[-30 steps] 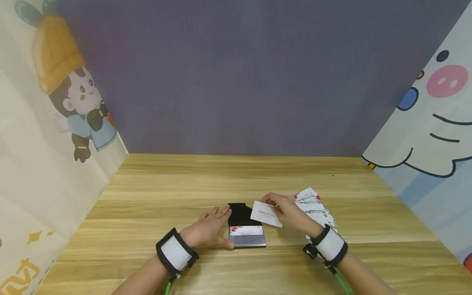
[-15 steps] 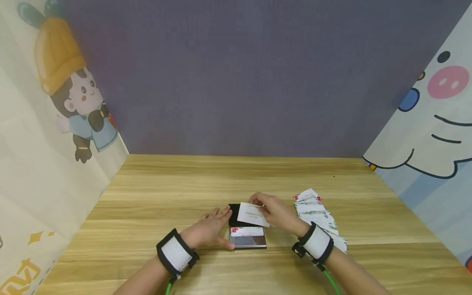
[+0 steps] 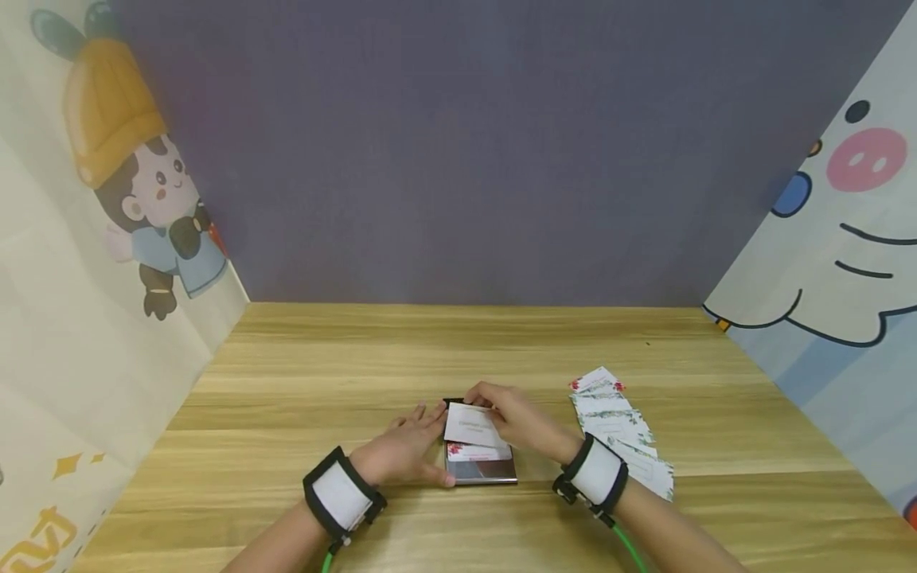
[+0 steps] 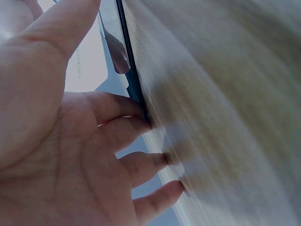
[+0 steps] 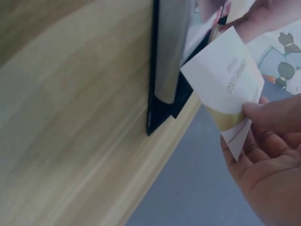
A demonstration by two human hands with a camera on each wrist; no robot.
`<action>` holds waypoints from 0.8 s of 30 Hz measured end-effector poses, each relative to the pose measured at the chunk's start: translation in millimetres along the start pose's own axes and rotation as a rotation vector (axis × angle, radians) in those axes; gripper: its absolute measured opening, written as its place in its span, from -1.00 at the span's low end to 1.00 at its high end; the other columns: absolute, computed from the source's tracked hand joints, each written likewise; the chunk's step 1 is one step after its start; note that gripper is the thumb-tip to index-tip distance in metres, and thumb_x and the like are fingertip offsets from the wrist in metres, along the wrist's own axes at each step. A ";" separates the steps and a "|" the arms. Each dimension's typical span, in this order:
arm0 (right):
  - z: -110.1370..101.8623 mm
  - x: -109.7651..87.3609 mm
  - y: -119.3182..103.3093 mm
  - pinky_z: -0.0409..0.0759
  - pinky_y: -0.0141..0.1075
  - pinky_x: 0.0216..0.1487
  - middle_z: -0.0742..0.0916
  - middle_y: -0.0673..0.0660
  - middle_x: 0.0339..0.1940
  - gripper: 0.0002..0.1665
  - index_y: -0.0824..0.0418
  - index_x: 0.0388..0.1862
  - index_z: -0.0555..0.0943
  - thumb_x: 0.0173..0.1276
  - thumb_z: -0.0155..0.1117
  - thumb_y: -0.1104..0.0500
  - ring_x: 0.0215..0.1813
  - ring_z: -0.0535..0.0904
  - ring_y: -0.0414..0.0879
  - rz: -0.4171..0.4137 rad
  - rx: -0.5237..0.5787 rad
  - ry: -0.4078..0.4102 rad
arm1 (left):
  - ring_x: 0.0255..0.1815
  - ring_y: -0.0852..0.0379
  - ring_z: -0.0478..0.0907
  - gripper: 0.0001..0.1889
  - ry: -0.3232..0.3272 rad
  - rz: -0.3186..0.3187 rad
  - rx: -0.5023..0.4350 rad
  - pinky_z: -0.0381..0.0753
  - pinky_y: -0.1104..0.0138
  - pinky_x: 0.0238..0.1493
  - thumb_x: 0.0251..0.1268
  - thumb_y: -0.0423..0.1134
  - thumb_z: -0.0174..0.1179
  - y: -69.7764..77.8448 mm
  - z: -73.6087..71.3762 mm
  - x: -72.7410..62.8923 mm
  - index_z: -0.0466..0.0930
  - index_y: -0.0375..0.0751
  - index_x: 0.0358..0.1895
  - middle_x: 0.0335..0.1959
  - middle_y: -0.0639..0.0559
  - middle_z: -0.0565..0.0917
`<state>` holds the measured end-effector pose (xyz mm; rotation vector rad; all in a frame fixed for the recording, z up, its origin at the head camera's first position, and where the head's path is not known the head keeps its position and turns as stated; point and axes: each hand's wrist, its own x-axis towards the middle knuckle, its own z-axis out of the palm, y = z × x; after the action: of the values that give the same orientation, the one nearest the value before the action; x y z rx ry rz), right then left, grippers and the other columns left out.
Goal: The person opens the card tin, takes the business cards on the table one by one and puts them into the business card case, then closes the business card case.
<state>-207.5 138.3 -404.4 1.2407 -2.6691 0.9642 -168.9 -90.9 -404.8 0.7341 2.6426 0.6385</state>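
Observation:
A business card with "company logo" print is pinched between thumb and fingers of my right hand. It is tilted over the opened card case, which has a black lid side and a shiny metal side. Another card with red flowers lies in the metal side. My left hand rests along the left edge of the case, fingers extended at its upper corner and thumb at the lower one. In the right wrist view the held card stands apart from the case.
Several floral cards lie fanned out on the wooden table, right of my right forearm. A dark grey panel stands behind the table, with cartoon-printed sheets on both sides. Green cables trail from the wrist bands.
My right hand has carried the pinched card leftward, from right of the case to over its black side and the card inside. The left hand has stayed at the case's edge.

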 end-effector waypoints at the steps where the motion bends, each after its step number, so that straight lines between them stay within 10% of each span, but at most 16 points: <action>1: 0.9 -0.2 -0.1 0.73 -0.25 -0.05 0.78 0.22 -0.14 -0.56 0.36 -0.03 0.62 0.20 0.09 0.69 -0.09 0.73 0.01 0.000 0.005 -0.007 | 0.62 -0.47 -0.01 0.07 0.000 0.001 -0.001 0.08 -0.33 0.53 0.12 0.09 0.52 -0.2 0.2 -0.2 0.18 -0.45 0.56 0.64 -0.33 0.13; 24: 6.0 -8.2 -1.6 0.71 -0.23 -0.01 0.77 0.21 -0.09 -0.62 0.35 -0.03 0.64 0.30 0.11 0.66 -0.06 0.70 0.00 0.014 0.012 -0.078 | 0.63 -0.45 0.00 0.07 -0.011 0.000 0.020 0.11 -0.32 0.52 0.13 0.09 0.51 1.7 -1.3 -0.5 0.19 -0.48 0.55 0.63 -0.32 0.15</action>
<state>-199.6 139.8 -410.7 1.2901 -2.7379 0.9550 -168.3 -90.3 -402.7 0.7405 2.6428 0.6076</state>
